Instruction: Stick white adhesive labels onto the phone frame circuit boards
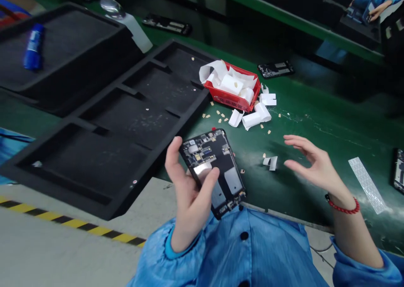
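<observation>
Phone body, black and rectangular with exposed circuitry (224, 158), pinched in the left hand (189, 190) at the green tabletop's (303, 118) near edge.
The left thumb presses on its face; the right hand (312, 165), ringed by a red beaded bracelet (344, 207), hovers with fingers spread near a small folded white scrap (272, 163). Beyond, a red plastic bin (232, 102) holds curled white sheets (232, 84).

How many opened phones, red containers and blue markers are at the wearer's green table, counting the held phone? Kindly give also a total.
Opened phones: 4 (1 in the left hand, 1 cut by the picture edge)
Red containers: 1
Blue markers: 1
Total: 6
</observation>
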`<state>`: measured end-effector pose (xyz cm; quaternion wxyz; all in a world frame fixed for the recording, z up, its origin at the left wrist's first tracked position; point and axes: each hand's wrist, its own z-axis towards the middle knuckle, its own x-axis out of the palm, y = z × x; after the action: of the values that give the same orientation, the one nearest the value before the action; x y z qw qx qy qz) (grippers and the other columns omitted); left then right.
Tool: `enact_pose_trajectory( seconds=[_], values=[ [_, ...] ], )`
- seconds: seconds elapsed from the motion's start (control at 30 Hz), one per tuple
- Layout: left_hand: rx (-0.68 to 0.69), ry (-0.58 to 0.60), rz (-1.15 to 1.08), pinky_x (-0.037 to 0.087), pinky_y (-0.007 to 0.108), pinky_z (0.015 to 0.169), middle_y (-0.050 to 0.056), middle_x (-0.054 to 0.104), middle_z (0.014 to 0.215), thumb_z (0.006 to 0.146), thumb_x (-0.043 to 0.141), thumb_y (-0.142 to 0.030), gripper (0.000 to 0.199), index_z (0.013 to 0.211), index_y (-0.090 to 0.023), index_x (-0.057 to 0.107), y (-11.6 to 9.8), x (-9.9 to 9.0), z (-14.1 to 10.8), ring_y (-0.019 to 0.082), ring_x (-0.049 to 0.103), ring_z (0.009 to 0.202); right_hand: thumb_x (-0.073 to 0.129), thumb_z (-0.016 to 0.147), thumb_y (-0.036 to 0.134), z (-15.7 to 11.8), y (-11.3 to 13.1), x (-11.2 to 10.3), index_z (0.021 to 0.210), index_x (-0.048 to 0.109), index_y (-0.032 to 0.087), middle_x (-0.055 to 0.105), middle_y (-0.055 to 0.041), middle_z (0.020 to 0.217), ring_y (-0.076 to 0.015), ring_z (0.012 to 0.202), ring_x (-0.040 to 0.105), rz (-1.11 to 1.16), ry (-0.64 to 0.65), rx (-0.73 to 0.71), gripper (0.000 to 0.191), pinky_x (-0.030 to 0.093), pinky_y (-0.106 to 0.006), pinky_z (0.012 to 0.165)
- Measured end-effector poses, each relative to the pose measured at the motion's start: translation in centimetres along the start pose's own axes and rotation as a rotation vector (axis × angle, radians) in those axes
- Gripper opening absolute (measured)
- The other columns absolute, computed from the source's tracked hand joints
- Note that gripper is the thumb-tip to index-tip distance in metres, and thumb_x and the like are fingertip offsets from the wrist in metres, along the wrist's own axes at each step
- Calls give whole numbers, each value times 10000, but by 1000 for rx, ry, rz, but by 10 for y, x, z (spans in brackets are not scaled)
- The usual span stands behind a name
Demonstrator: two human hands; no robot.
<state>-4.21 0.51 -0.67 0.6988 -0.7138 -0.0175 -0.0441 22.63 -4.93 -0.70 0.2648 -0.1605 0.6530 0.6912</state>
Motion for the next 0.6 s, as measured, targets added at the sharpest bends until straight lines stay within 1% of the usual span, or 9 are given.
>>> enact_pose_trajectory(
  seconds=[0.03,0.1,0.17,0.2,0.27,0.33,0.4,0.47,0.6],
  values=[
    [23,-3,9,563,306,1030,14,591,1423,891,719,-206,808,1541,-446,302,-2,-1,4,171,698,1121,788,810,422,0,-2,4,1250,647,224,638,-99,1343,-226,1186,645,-56,50,19,503,531,-436,1040],
    [56,8,6,538,286,1050,-12,555,1452,903,698,-178,782,1521,-478,325,-2,-1,8,145,672,1148,819,747,512,1,-1,18,1288,626,185,680,-110,1219,-225,1001,676,-135,56,82,661,579,-436,916],
    [136,-12,76,469,267,1122,-58,461,1539,902,682,-143,771,1502,-505,362,-1,-1,9,139,588,1282,764,805,506,1,2,33,1242,647,155,715,-92,1025,-201,834,671,-138,31,151,573,595,-400,799],
    [185,-16,143,433,238,1142,-79,466,1534,899,674,-128,720,1470,-493,431,0,-1,9,130,552,1323,714,858,470,1,3,38,1216,659,154,722,-81,968,-192,809,678,-128,29,169,481,596,-378,783],
    [227,31,296,431,152,1083,-88,618,1370,908,639,-124,481,1297,-407,644,1,-1,9,97,588,1258,620,939,368,-2,7,41,1186,670,173,743,-71,982,-169,844,715,-58,31,161,318,603,-316,798],
    [186,105,400,478,112,953,-59,740,1091,920,596,-142,268,1040,-302,775,0,0,10,81,670,1073,606,956,290,-7,12,36,1168,672,208,753,-51,1058,-134,926,737,70,4,120,236,604,-233,832],
    [136,147,420,510,132,887,-21,762,992,910,589,-180,225,924,-245,804,-3,5,12,97,699,981,640,942,231,-13,18,29,1127,677,239,754,-24,1075,-101,956,740,228,-22,71,188,596,-163,838],
    [121,188,393,526,180,912,23,768,1025,882,624,-241,203,940,-207,815,-7,13,14,137,707,1008,649,932,171,-18,26,25,1099,674,256,751,-7,1063,-82,965,737,332,-29,24,189,592,-137,846],
    [83,348,334,551,217,818,65,779,957,836,689,-339,227,916,-176,825,-12,28,13,164,720,903,604,920,56,-21,37,28,1029,648,240,733,-7,1087,-67,1031,710,372,-32,-108,218,578,-133,888]
  ],
)
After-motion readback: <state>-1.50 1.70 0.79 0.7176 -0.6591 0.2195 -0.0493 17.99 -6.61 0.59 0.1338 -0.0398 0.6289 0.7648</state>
